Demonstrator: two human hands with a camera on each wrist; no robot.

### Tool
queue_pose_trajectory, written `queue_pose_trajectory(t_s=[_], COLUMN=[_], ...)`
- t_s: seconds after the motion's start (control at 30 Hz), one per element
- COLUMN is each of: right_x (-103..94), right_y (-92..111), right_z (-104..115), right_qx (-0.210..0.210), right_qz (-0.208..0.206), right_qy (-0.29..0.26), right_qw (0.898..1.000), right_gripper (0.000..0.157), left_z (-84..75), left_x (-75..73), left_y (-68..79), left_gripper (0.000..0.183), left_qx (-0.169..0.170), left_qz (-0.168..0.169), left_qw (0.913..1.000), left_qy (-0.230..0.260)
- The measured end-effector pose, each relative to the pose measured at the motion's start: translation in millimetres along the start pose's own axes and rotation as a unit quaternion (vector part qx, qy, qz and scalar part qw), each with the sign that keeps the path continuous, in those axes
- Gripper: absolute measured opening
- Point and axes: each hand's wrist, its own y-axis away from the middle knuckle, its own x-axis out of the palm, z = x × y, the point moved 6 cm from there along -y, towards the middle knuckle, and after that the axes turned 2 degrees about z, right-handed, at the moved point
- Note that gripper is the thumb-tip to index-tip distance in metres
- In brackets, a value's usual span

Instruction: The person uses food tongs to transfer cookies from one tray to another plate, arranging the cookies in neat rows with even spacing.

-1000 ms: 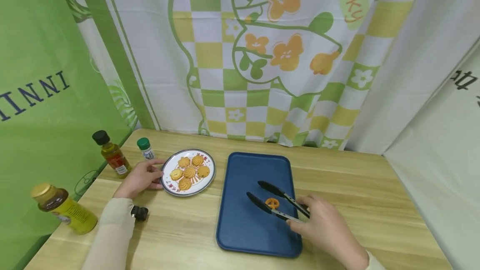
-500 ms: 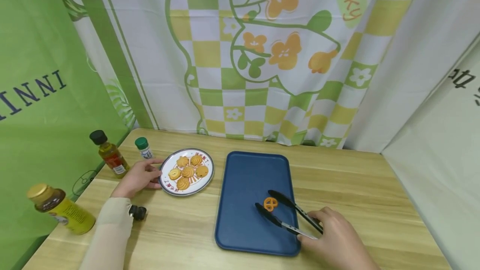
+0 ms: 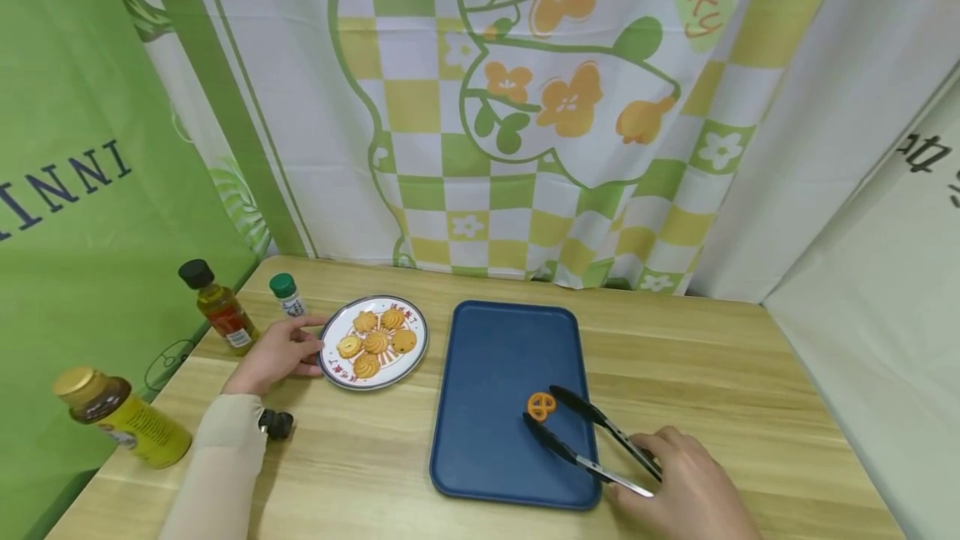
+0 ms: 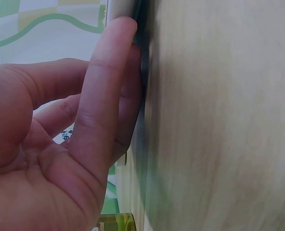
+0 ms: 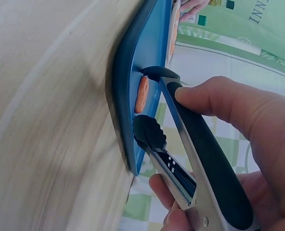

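My right hand (image 3: 686,482) holds a pair of kitchen tongs (image 5: 193,139), thumb along one arm and fingers at the other. The tongs' black tips are spread, low over the blue tray (image 3: 495,357). A small orange pretzel (image 3: 541,407) lies on the tray beside the tips; in the right wrist view the pretzel (image 5: 142,94) shows edge-on between them, not pinched. At the left, my left hand (image 3: 277,355) touches the rim of a white plate (image 3: 408,361) bearing several cookies (image 3: 377,342). Thumb and fingers of this left hand (image 4: 101,96) reach out loosely to the plate's edge.
Left of the plate stand a green-capped shaker (image 3: 288,296), a black-capped bottle (image 3: 219,309) and a yellow bottle (image 3: 135,423) with a gold cap. Patterned curtains (image 3: 465,148) hang behind the wooden table (image 3: 697,365).
The tongs and my right hand have shifted right and toward me, so their tips now sit beside the pretzel instead of reaching past it. The left hand stays at the plate.
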Motion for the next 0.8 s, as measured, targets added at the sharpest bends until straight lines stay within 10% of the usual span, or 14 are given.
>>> queue_pose_trajectory(t_s=[0.8], right_x=[4.8], right_y=[2.4], right_z=[-5.9], right_qx=[-0.006], right_qz=[0.004], right_qy=[0.002], right_qw=[1.0], right_gripper=[0.071], left_z=[0.7], left_x=[2.1], left_y=[-0.2], left_gripper=[0.058], left_qx=[0.002], left_qz=[0.0], left_qw=[1.0], left_qy=[0.003])
